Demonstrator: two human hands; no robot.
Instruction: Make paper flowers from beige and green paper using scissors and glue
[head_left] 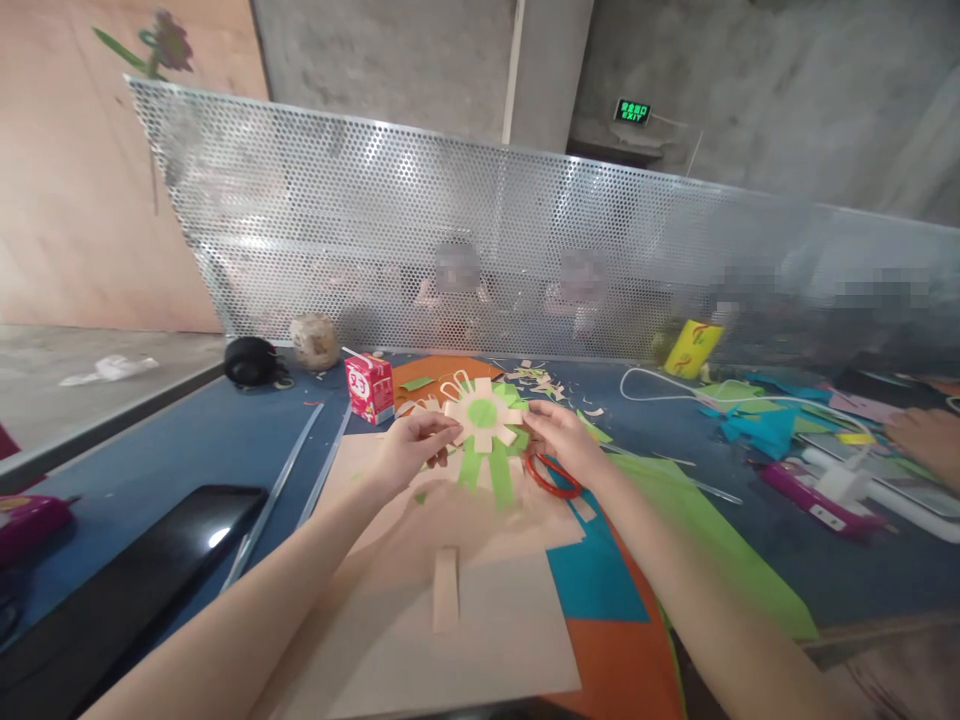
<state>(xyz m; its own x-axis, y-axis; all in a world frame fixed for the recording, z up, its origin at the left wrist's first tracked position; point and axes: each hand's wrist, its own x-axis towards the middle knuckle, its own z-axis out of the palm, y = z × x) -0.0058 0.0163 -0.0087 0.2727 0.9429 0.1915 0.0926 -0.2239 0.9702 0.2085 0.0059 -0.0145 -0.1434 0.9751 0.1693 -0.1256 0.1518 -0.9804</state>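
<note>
A paper flower (484,418) with cream petals, a green round centre and green strips hanging below it is held up over the table between both my hands. My left hand (412,445) pinches its left edge. My right hand (562,438) grips its right edge. Below the right hand lie red-handled scissors (553,478) on the paper. A cream paper strip (445,590) lies on the beige sheet (480,640) nearer to me.
Blue, orange and green paper sheets (600,580) cover the blue table. A red drink carton (369,388) stands behind the flower. A black phone (120,590) lies at the left. A perforated metal screen (525,250) closes the back, with people behind it. Another person's hand (926,440) is at the right edge.
</note>
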